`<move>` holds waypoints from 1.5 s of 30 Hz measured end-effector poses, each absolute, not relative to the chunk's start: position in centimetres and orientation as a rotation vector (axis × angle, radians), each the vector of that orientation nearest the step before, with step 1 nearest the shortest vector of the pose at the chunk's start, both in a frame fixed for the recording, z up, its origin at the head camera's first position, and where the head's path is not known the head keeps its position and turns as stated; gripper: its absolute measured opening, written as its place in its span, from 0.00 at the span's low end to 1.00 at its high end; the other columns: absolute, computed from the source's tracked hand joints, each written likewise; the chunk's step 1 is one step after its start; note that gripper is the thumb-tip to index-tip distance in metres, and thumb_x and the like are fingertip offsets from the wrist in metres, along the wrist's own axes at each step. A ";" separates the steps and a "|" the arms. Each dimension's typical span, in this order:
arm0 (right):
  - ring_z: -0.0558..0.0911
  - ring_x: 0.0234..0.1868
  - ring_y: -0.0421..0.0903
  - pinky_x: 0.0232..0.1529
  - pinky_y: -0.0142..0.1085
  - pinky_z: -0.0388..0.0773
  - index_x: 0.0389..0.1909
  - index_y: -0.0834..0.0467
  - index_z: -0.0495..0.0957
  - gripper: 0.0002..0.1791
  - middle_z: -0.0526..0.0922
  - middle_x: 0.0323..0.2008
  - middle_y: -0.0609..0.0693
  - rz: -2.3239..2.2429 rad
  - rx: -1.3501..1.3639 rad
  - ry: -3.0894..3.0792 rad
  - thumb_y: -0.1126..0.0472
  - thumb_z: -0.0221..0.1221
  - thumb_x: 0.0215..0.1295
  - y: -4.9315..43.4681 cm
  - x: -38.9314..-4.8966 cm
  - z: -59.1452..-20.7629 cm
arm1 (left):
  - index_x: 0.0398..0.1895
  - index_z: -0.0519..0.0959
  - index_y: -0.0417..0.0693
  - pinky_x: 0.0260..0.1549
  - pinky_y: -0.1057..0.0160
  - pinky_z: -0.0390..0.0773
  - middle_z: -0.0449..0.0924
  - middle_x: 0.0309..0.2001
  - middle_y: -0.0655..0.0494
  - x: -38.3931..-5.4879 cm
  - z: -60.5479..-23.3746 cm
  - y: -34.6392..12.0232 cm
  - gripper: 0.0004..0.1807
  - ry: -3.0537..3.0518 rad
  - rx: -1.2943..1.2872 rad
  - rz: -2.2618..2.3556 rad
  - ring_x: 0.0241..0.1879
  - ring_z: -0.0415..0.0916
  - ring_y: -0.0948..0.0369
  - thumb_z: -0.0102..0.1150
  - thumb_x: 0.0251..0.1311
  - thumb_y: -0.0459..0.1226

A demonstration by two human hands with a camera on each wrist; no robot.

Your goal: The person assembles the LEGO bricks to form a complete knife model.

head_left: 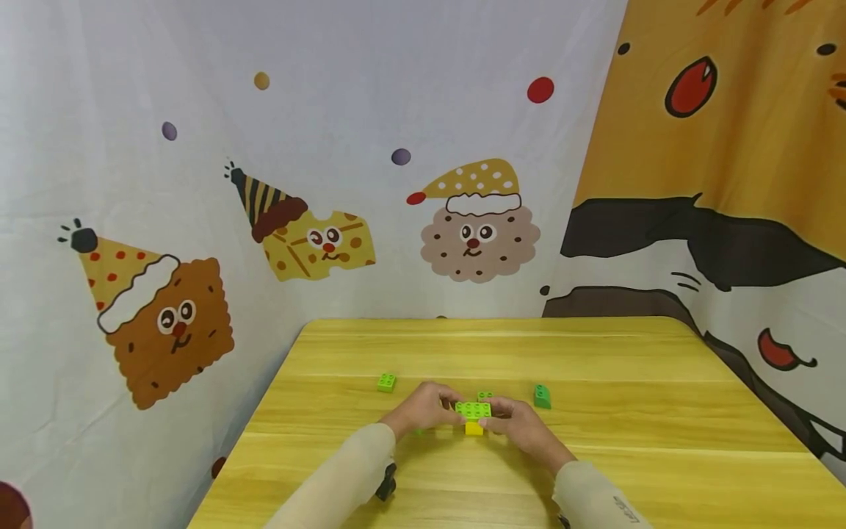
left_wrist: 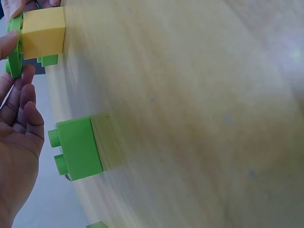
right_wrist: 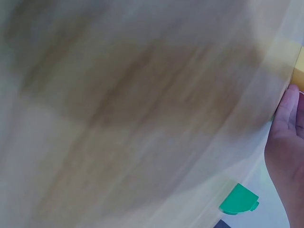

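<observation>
A flat light-green toy brick (head_left: 473, 410) with studs on top sits across a yellow brick (head_left: 474, 428) at the middle of the table. My left hand (head_left: 429, 406) pinches the flat brick's left end between thumb and fingers. At the other end, my right hand (head_left: 522, 426) pinches it too, its thumb near the yellow brick's top. The left wrist view shows the flat green brick (left_wrist: 15, 52) against the studded face of the yellow brick (left_wrist: 45, 32). In the right wrist view only a corner of the yellow brick (right_wrist: 299, 71) shows beyond the fingers.
A light-green brick (head_left: 386, 382) lies at the back left of the wooden table (head_left: 502, 353). Another light-green brick (head_left: 485, 396) is just behind the hands. A darker green brick with a rounded end (head_left: 542, 397) is on the right. Some green (head_left: 418, 431) peeks from below the left hand.
</observation>
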State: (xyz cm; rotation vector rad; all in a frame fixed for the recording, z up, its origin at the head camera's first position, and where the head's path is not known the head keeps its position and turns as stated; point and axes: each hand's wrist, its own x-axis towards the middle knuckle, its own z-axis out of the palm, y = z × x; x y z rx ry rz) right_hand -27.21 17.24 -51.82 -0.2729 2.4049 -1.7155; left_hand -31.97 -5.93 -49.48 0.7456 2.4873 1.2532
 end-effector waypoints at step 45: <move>0.80 0.47 0.47 0.48 0.44 0.79 0.59 0.67 0.75 0.25 0.82 0.50 0.57 -1.840 -0.181 2.334 0.58 0.65 0.67 17.4 -27.0 -52.0 | 0.48 0.86 0.58 0.33 0.63 0.75 0.79 0.36 0.67 -31.9 -50.1 -6.1 0.16 2.500 0.739 1.256 0.39 0.72 0.64 0.73 0.56 0.45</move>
